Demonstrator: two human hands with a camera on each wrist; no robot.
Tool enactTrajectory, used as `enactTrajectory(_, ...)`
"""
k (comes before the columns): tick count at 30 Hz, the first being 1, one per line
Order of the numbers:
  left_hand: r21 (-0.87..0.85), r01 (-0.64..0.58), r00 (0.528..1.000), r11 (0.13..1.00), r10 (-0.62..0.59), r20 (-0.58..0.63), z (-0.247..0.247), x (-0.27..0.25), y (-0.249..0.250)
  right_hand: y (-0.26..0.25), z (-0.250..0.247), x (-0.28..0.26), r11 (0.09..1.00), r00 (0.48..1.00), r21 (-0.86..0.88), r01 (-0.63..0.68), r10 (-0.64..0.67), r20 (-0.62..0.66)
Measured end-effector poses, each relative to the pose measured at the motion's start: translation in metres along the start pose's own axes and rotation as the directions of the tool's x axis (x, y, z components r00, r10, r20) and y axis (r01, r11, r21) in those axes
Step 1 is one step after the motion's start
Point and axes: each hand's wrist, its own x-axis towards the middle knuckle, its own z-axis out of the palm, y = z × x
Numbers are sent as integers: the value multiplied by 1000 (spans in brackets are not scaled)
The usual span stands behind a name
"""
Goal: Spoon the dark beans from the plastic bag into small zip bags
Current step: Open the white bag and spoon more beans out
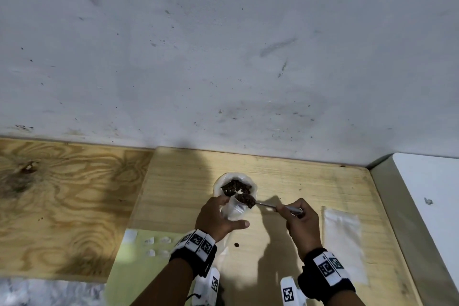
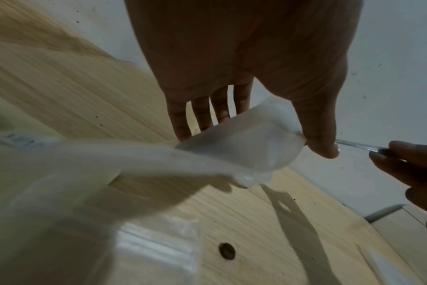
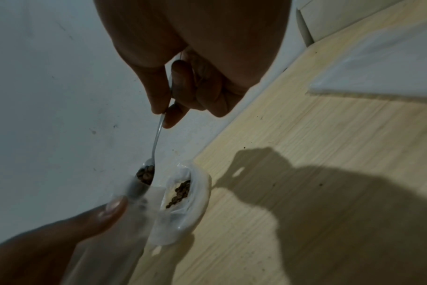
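On the left, the left hand (image 1: 218, 216) holds up a small zip bag (image 1: 235, 208), thumb on one side and the other fingers (image 2: 202, 115) behind it, so the mouth stands open; the film looks thin, limp and slick, so I judge it will fold shut unless it is taken near the rim, as here; it seems to weigh next to nothing, and I cannot tell whether any beans lie in it yet. Just beyond it on the worktop (image 1: 310, 181) sits the plastic bag (image 1: 234, 185), its top rolled down into a soft collar, with a shallow heap of dark beans (image 1: 233, 187) in its middle; the beans look small, hard and dry, likely to roll and bounce if tipped fast; one stray bean (image 1: 236, 245) lies on the wood near the left wrist. The spoon (image 1: 263, 202) hovers at the zip bag's mouth, its bowl heaped with beans; stiff metal, it is best held by the handle end. The right hand (image 1: 301, 221) pinches that handle between thumb and curled fingers. Farther right, a flat stack of zip bags (image 1: 344, 238) lies apart, apparently empty.
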Motion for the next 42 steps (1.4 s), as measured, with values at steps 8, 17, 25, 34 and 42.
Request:
enactTrajectory(8,-3,44,999,999,-44,-17,9,-2,4,5,-8,-9,991,994,-86,104,-101,32)
enactTrajectory(17,-50,54,998,997,-56,-28,9,3,4,-4,6,-7,985,986,-107,138,-127,111)
enactTrajectory(25,-108,-69,992,992,57,-110,-5,-3,1,-11,19,19,999,984,30,-43,48,-169)
enactTrajectory(34,-223,-285,927,932,209,-310,-14,-21,4,3,51,23,953,985,-254,-166,171,0)
enactTrajectory(42,-234,-371,885,899,266,-382,-18,-22,20,-39,43,-17,919,968,-322,227,-177,175)
